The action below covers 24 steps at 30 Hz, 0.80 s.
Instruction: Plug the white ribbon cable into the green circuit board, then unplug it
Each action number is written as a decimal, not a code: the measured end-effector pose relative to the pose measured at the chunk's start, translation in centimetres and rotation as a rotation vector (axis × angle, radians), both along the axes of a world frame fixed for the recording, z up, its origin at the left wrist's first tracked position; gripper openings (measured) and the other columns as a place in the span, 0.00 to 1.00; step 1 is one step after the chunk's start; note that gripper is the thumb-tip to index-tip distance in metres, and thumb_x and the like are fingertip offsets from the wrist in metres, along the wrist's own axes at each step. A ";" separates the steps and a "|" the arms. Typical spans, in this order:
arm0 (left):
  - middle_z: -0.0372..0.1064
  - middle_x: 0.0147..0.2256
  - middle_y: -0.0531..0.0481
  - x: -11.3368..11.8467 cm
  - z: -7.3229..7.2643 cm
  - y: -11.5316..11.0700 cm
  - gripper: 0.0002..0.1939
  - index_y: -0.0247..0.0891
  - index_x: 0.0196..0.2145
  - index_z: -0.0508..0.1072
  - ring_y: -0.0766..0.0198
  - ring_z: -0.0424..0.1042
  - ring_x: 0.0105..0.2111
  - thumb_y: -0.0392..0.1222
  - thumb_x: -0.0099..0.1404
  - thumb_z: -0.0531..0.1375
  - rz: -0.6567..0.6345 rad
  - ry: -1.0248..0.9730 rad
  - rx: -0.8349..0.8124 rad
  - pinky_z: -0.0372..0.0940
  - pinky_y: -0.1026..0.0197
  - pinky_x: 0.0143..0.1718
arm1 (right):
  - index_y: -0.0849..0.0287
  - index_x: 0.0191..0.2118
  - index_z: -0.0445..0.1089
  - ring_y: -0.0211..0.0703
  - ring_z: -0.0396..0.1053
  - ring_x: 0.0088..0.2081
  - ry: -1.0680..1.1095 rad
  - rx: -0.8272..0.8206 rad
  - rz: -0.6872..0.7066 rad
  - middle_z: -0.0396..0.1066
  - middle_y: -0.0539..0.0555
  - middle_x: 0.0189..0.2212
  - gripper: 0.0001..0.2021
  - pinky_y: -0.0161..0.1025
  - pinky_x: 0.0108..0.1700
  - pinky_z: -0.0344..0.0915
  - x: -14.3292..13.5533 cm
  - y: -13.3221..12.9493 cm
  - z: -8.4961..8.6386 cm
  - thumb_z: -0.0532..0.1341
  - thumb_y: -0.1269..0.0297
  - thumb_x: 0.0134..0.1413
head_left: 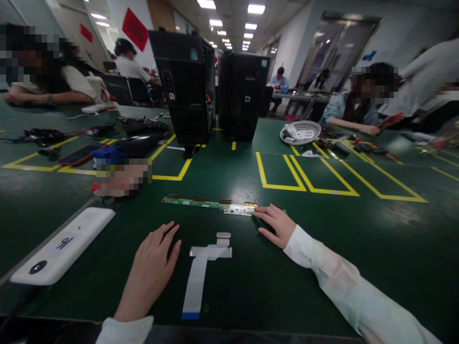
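Observation:
A long, narrow green circuit board (204, 204) lies crosswise on the dark green table. My right hand (276, 224) rests over its right end, fingers stretched out and fingertips touching it; part of that end is hidden beneath them. Between my hands a white flat ribbon cable (195, 284) lies folded, with a connector at its upper end and a blue tip at the lower end. To its left my left hand (154, 263) hovers or rests with the fingers spread, holding nothing, apart from both cable and board. Whether it touches the table I cannot tell.
A white box marked 16 (68, 243) lies at the left. Two black computer towers (190, 91) stand behind the board. Yellow tape (287, 187) marks the table, a white basket (311, 128) sits back right, and cables (53, 136) lie back left. Other people sit around.

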<state>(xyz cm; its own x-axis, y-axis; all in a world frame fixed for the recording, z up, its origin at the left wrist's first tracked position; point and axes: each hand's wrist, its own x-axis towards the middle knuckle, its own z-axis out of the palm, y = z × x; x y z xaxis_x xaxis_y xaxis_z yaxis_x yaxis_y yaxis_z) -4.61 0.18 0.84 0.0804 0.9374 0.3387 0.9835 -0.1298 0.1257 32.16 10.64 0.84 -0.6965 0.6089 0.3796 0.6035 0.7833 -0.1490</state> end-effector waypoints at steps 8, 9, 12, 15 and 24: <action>0.64 0.58 0.36 0.1 0.4 -0.1 0.26 0.35 0.58 0.68 0.45 0.64 0.58 0.51 0.70 0.48 0.004 -0.012 -0.030 0.61 0.39 0.58 | 0.60 0.61 0.62 0.54 0.60 0.59 0.042 0.029 -0.065 0.60 0.66 0.59 0.23 0.59 0.58 0.61 0.6 0.1 -0.1 0.48 0.55 0.67; 0.64 0.59 0.37 0.2 0.6 -0.2 0.26 0.36 0.58 0.68 0.45 0.63 0.59 0.52 0.70 0.48 -0.017 -0.011 -0.039 0.61 0.39 0.58 | 0.59 0.60 0.63 0.54 0.61 0.58 0.047 0.025 -0.071 0.61 0.66 0.59 0.22 0.58 0.57 0.62 0.8 0.1 -0.1 0.48 0.56 0.67; 0.62 0.61 0.42 1.3 1.9 -0.6 0.25 0.41 0.60 0.65 0.46 0.60 0.62 0.51 0.70 0.49 -0.135 -0.005 -0.073 0.60 0.38 0.59 | 0.58 0.58 0.66 0.54 0.62 0.56 0.021 -0.003 -0.042 0.62 0.65 0.58 0.21 0.57 0.55 0.64 1.2 -0.1 -0.2 0.49 0.57 0.66; 0.63 0.61 0.47 3.4 3.8 -1.0 0.23 0.46 0.61 0.64 0.53 0.62 0.61 0.48 0.71 0.50 -0.299 -0.009 -0.126 0.62 0.43 0.59 | 0.57 0.59 0.66 0.55 0.60 0.57 -0.027 -0.013 -0.029 0.61 0.64 0.58 0.22 0.59 0.57 0.60 1.2 -0.5 -0.1 0.52 0.54 0.65; 0.65 0.59 0.50 7.2 4.3 -1.6 0.21 0.48 0.60 0.64 0.57 0.63 0.58 0.42 0.70 0.52 -0.449 -0.065 -0.203 0.63 0.49 0.59 | 0.55 0.62 0.63 0.56 0.56 0.61 -0.052 -0.076 0.032 0.58 0.63 0.62 0.27 0.61 0.62 0.54 0.3 -1.0 0.4 0.55 0.49 0.61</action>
<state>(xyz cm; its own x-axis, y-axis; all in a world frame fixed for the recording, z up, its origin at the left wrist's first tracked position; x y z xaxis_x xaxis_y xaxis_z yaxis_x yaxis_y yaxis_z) 2.64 -1.47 5.12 0.4766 0.8624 0.1708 0.8252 -0.5058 0.2515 32.47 9.62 1.20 -0.7335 0.6118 0.2961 0.5869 0.7898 -0.1781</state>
